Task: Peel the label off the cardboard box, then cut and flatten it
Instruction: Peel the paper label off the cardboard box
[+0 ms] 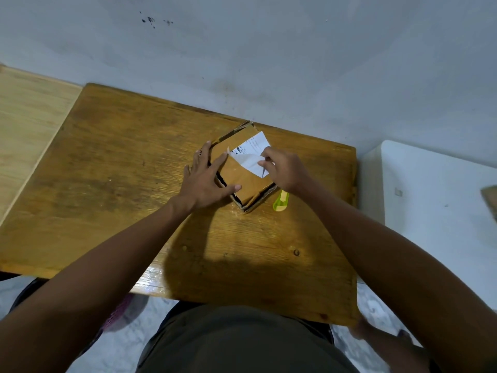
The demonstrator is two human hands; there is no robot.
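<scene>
A small brown cardboard box (247,181) lies turned cornerwise on the wooden table (134,189). A white printed label (252,153) is partly lifted from its top, its near part folded back with the blank underside showing. My right hand (286,172) pinches the lifted edge of the label. My left hand (207,179) lies flat with spread fingers on the box's left edge, pressing it down. A yellow-green utility knife (281,201) rests on the table just right of the box, partly under my right wrist.
A lighter wooden surface (27,125) adjoins the table on the left. A white table (435,189) stands to the right, with a brown object (490,200) at the frame edge. The grey wall (242,49) is close behind.
</scene>
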